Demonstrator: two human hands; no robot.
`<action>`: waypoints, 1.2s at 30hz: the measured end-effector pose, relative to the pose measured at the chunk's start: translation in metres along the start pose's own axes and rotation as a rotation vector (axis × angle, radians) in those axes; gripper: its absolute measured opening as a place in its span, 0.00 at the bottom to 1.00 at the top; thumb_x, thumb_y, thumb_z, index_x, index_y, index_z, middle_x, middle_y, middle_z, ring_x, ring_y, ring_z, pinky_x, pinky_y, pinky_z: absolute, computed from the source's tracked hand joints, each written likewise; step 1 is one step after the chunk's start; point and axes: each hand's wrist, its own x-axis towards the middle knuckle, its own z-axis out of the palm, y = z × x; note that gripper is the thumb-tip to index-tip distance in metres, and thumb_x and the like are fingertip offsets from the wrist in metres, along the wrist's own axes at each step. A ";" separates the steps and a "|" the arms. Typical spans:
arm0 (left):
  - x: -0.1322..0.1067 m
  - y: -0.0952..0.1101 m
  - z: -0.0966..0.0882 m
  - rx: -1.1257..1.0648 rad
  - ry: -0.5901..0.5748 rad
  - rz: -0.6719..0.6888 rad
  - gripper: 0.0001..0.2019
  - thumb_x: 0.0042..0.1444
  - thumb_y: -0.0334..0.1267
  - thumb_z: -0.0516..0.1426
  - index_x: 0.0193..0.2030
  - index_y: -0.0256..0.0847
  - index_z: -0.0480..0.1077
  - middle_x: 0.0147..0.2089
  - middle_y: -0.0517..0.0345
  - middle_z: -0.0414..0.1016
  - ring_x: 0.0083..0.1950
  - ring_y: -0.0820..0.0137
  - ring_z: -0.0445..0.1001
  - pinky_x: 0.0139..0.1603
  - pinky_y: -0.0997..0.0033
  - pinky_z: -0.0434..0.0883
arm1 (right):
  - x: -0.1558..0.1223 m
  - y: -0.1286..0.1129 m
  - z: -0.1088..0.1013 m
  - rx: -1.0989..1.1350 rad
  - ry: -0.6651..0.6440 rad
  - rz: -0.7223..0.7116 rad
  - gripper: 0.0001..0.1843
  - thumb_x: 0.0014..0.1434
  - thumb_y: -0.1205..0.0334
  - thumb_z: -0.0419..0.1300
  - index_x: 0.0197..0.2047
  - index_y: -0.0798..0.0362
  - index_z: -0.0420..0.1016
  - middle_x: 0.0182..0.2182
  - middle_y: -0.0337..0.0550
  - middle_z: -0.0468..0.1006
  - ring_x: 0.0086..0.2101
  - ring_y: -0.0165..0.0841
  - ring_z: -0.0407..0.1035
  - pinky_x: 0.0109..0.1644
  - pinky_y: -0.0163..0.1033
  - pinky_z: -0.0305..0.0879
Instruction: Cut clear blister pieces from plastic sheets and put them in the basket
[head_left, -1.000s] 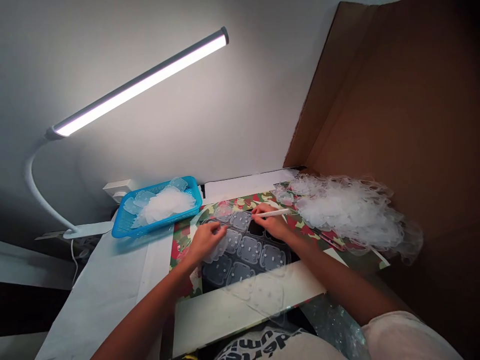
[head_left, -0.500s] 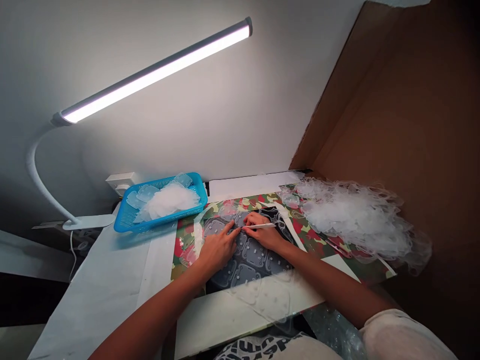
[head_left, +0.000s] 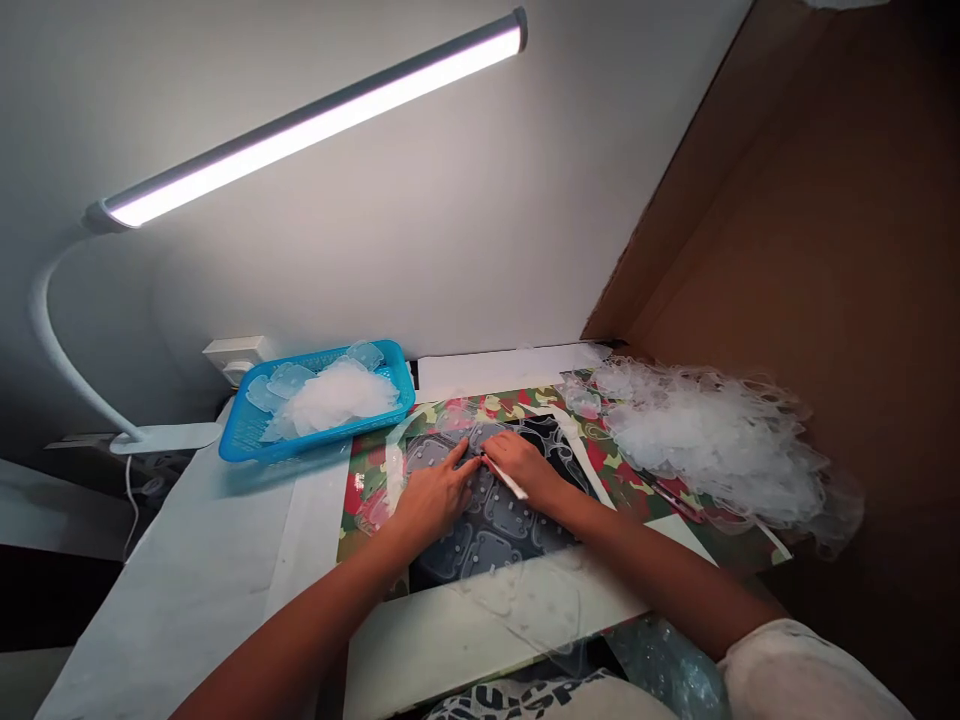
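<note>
A clear plastic sheet with rounded cut-out shapes (head_left: 510,510) lies over a black backing on the table. My left hand (head_left: 439,492) rests on it, fingers stretched out and fingertips pressing the sheet. Close to those fingertips, my right hand (head_left: 525,468) is closed around a slim white pen-like tool (head_left: 510,481). Its tip is at the sheet beside my left index finger, too small to make out. The tool slants down toward my right wrist. Part of the sheet's near end (head_left: 536,605) hangs over a pale board strip (head_left: 420,630).
A blue basket (head_left: 244,425) with clear plastic pieces (head_left: 341,398) stands at the back left. On the right is a heap of plastic scraps (head_left: 705,440), with a reddish tool (head_left: 675,497) beside it. A lit lamp (head_left: 322,115) hangs above; a cardboard wall (head_left: 810,230) rises at right.
The white tool has swung from nearly level to slanting down toward my right wrist as my right hand turned. My left hand keeps its place on the sheet. The view has shifted slightly.
</note>
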 end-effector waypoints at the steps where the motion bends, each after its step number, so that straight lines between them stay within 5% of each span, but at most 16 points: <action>1: 0.001 0.000 0.000 -0.004 -0.006 -0.003 0.24 0.62 0.36 0.48 0.65 0.51 0.63 0.73 0.54 0.53 0.37 0.60 0.80 0.29 0.62 0.70 | 0.002 0.002 -0.004 -0.025 0.003 0.001 0.10 0.66 0.65 0.51 0.33 0.52 0.69 0.34 0.48 0.75 0.39 0.40 0.69 0.45 0.44 0.63; 3: 0.001 -0.001 0.000 -0.019 -0.021 -0.009 0.25 0.61 0.36 0.48 0.65 0.51 0.63 0.73 0.55 0.52 0.37 0.60 0.80 0.31 0.62 0.71 | 0.004 0.011 -0.017 0.013 0.084 0.082 0.11 0.66 0.64 0.50 0.35 0.52 0.71 0.33 0.46 0.77 0.36 0.38 0.69 0.43 0.42 0.63; 7: -0.002 -0.002 0.000 -0.087 -0.040 -0.022 0.26 0.60 0.34 0.49 0.65 0.52 0.63 0.72 0.56 0.54 0.38 0.60 0.80 0.34 0.62 0.72 | -0.006 0.048 -0.053 0.150 0.519 0.468 0.13 0.63 0.54 0.54 0.31 0.51 0.71 0.30 0.41 0.78 0.30 0.34 0.68 0.35 0.37 0.60; 10: 0.001 -0.006 -0.004 -0.263 -0.035 -0.052 0.25 0.58 0.33 0.51 0.62 0.50 0.67 0.71 0.53 0.57 0.39 0.59 0.80 0.38 0.62 0.71 | -0.020 0.068 -0.069 0.218 0.732 0.616 0.19 0.58 0.47 0.59 0.24 0.51 0.66 0.23 0.38 0.74 0.26 0.32 0.64 0.31 0.37 0.57; 13: 0.020 -0.014 -0.014 -0.627 -0.030 -0.126 0.15 0.57 0.40 0.55 0.49 0.44 0.77 0.62 0.49 0.71 0.45 0.57 0.78 0.43 0.64 0.70 | -0.028 0.055 -0.070 0.398 0.659 0.568 0.18 0.57 0.48 0.60 0.24 0.51 0.66 0.26 0.40 0.78 0.29 0.33 0.68 0.34 0.37 0.60; 15: 0.040 -0.019 -0.020 -0.800 -0.027 -0.163 0.20 0.60 0.50 0.52 0.41 0.39 0.79 0.50 0.46 0.79 0.45 0.58 0.77 0.42 0.67 0.69 | -0.029 0.030 -0.065 0.494 0.531 0.467 0.15 0.59 0.51 0.59 0.27 0.51 0.69 0.36 0.42 0.81 0.35 0.35 0.71 0.40 0.38 0.63; 18: 0.069 -0.023 -0.023 -0.927 -0.082 -0.160 0.34 0.62 0.61 0.41 0.37 0.35 0.79 0.34 0.47 0.80 0.34 0.63 0.76 0.33 0.70 0.68 | -0.026 -0.008 -0.057 0.548 0.297 0.353 0.12 0.62 0.55 0.57 0.29 0.50 0.71 0.41 0.41 0.81 0.39 0.35 0.72 0.43 0.39 0.63; 21: 0.081 -0.023 -0.018 -1.027 -0.161 -0.111 0.30 0.53 0.63 0.54 0.34 0.33 0.79 0.29 0.51 0.77 0.26 0.68 0.72 0.27 0.72 0.65 | -0.021 -0.020 -0.051 0.643 0.109 0.317 0.12 0.60 0.55 0.58 0.28 0.51 0.70 0.40 0.41 0.80 0.38 0.35 0.72 0.43 0.39 0.63; 27: 0.072 -0.021 -0.009 -1.096 -0.098 -0.091 0.17 0.48 0.48 0.62 0.39 0.36 0.78 0.30 0.56 0.77 0.29 0.71 0.71 0.30 0.74 0.63 | 0.000 0.019 -0.039 0.885 0.185 0.558 0.17 0.51 0.51 0.63 0.23 0.52 0.63 0.36 0.42 0.78 0.36 0.34 0.69 0.40 0.37 0.60; 31: 0.069 -0.020 -0.006 -1.087 -0.034 -0.128 0.14 0.47 0.45 0.62 0.36 0.37 0.79 0.27 0.58 0.76 0.28 0.71 0.69 0.29 0.74 0.60 | 0.010 0.025 -0.027 0.767 0.127 0.588 0.17 0.50 0.48 0.62 0.23 0.51 0.64 0.22 0.35 0.68 0.26 0.30 0.60 0.30 0.34 0.52; 36: 0.059 -0.019 -0.002 -1.131 0.028 -0.136 0.17 0.47 0.50 0.62 0.34 0.37 0.78 0.32 0.54 0.79 0.32 0.68 0.72 0.32 0.73 0.65 | 0.013 0.037 -0.019 0.525 0.284 0.622 0.16 0.50 0.52 0.59 0.20 0.50 0.58 0.19 0.34 0.63 0.24 0.30 0.57 0.27 0.35 0.49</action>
